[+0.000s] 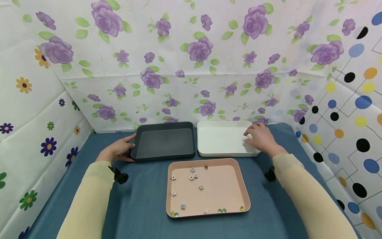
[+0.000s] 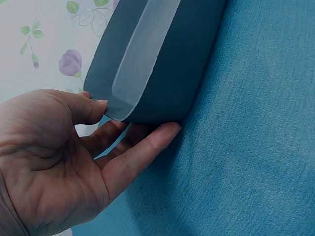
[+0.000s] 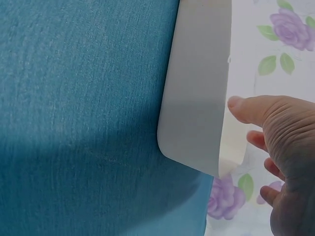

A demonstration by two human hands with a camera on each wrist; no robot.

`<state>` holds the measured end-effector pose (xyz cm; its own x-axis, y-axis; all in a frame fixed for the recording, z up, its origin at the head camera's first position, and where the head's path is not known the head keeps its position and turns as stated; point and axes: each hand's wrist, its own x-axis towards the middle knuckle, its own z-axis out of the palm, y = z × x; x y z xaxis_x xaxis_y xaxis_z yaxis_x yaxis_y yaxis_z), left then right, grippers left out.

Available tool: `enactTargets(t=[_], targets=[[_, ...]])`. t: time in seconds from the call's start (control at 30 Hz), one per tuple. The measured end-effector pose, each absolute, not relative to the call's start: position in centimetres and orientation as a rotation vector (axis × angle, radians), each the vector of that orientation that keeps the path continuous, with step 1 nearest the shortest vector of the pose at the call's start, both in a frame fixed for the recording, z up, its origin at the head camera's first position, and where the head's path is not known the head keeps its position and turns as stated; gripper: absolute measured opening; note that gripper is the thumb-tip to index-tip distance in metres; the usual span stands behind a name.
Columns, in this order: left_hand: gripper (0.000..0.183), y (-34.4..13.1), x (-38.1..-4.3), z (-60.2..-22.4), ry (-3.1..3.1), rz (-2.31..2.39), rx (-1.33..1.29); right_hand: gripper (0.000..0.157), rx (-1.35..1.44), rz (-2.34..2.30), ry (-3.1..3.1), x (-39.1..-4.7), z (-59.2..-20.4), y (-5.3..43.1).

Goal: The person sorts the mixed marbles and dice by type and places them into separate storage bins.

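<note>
In the head view, my left hand grips the left end of a dark grey tray. In the left wrist view its thumb lies on the rim and the fingers lie against the outside wall. My right hand is over the right end of a white tray, thumb and index finger apart. A white die shows just below the thumb; the right wrist view hides it. Closer to me, a pink tray holds several dice, such as one die, and several small glass beads along its edges.
A blue cloth covers the table. The dark and white trays stand side by side at the back, with the pink tray in front. Behind hangs a flowered curtain; patterned cloth walls stand at the left and right.
</note>
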<state>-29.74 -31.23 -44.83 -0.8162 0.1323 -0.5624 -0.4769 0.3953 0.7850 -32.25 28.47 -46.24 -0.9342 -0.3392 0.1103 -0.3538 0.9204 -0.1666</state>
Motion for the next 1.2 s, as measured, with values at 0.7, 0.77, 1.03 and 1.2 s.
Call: enactTargets(t=[0.7,0.77,1.03,1.2], targets=[[0.066,-31.3,-29.8,-45.1,2.108,1.450,-0.285,0.062,0.578,0.281,-2.905,-31.6,-44.9,28.9],[0.066,-31.3,-29.7,-45.1,2.109,1.448,-0.285,0.064,0.581,0.276,-2.902,-31.3,-44.7,28.8],[0.066,-31.2,-29.6,-44.9,2.109,1.448,-0.285,0.066,0.619,0.291,-2.841,-30.5,-44.0,28.7],[0.066,-31.3,-29.6,-45.0,2.111,1.445,-0.284,0.066,0.662,0.303,-2.805,-29.8,-43.5,28.4]])
